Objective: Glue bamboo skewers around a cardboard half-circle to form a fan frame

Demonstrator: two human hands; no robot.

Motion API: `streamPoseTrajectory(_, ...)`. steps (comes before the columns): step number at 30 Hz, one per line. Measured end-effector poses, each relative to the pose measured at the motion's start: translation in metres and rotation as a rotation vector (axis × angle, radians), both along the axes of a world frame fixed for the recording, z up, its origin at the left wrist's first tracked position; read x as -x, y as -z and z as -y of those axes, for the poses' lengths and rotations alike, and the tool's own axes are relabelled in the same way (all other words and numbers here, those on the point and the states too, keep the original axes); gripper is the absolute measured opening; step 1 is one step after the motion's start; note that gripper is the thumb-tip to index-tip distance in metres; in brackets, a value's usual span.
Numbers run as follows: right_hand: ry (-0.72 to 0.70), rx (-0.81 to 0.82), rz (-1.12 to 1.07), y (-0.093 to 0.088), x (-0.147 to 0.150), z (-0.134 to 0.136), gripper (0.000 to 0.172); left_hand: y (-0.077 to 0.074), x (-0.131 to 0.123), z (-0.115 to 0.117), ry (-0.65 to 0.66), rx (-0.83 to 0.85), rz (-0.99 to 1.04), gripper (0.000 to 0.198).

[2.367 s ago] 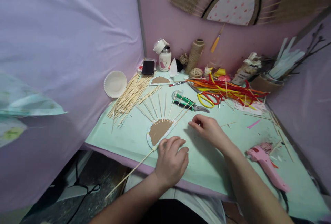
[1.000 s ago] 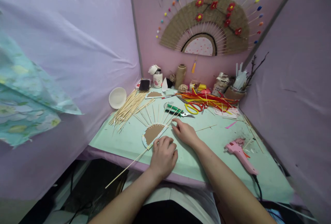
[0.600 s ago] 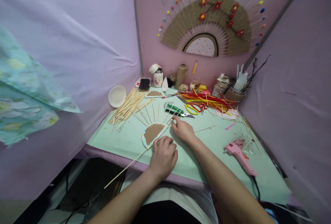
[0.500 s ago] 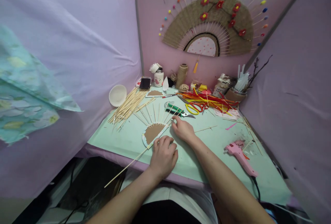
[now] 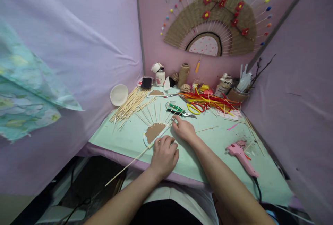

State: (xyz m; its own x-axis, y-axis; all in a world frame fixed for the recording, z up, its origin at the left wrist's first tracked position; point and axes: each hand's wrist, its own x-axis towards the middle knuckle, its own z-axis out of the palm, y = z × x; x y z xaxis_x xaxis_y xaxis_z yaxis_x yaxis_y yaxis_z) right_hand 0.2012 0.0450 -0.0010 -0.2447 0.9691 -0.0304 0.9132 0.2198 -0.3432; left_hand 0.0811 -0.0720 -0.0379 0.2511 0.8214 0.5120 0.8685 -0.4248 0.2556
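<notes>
A half-round cardboard fan base (image 5: 155, 133) with a pale rim lies on the table, with thin bamboo sticks (image 5: 155, 113) spreading from its curved edge. Bent over its straight edge, my left hand (image 5: 164, 155) presses the base down, fingertips partly hidden. One long bamboo stick (image 5: 125, 168) runs from that edge past the table's front. My right hand (image 5: 183, 128) is at the right end of the base, thumb and index finger closed on a bamboo stick there. Just beyond it lie green-handled pruning shears (image 5: 177, 109).
A pile of bamboo sticks (image 5: 130, 105) lies at left, by a white dish (image 5: 119, 95). Red and yellow pipe cleaners (image 5: 210, 100) and yellow scissors (image 5: 193, 109) lie behind. A pink glue gun (image 5: 241, 157) rests at right. A decorated fan (image 5: 229, 13) hangs on the wall.
Both hands stay almost still on the base and sticks. The view has shifted very slightly; nothing else has visibly moved.
</notes>
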Motion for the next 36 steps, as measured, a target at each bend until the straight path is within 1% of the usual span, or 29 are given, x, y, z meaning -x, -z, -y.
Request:
streamPoseTrajectory(7, 0.003, -0.012, -0.025, 0.001, 0.000, 0.000, 0.047, 0.001, 0.000, 0.000, -0.008, 0.000, -0.004, 0.003)
streamPoseTrajectory(15, 0.005, -0.098, -0.133, 0.014, -0.002, 0.004, 0.041, 0.000, 0.000, 0.001, -0.001, 0.000, -0.008, 0.002)
streamPoseTrajectory(17, -0.016, -0.136, -0.185, 0.017, -0.002, 0.006, 0.038, -0.001, 0.000, 0.001, -0.002, 0.000, -0.006, 0.002)
streamPoseTrajectory(21, -0.108, -0.204, -0.277, 0.022, 0.002, 0.012, 0.032, 0.000, 0.000, 0.000, -0.007, -0.002, 0.003, 0.001)
streamPoseTrajectory(25, -0.170, -0.258, -0.333, 0.026, 0.003, 0.014, 0.029, 0.001, 0.001, 0.000, -0.010, 0.008, 0.015, 0.001)
streamPoseTrajectory(29, -0.194, -0.264, -0.305, 0.028, 0.003, 0.014, 0.030, 0.002, 0.001, 0.001, -0.004, 0.020, 0.023, 0.002)
streamPoseTrajectory(36, -0.205, -0.213, -0.235, 0.026, 0.004, 0.016, 0.033, 0.000, 0.001, 0.002, -0.003, 0.028, 0.028, 0.003)
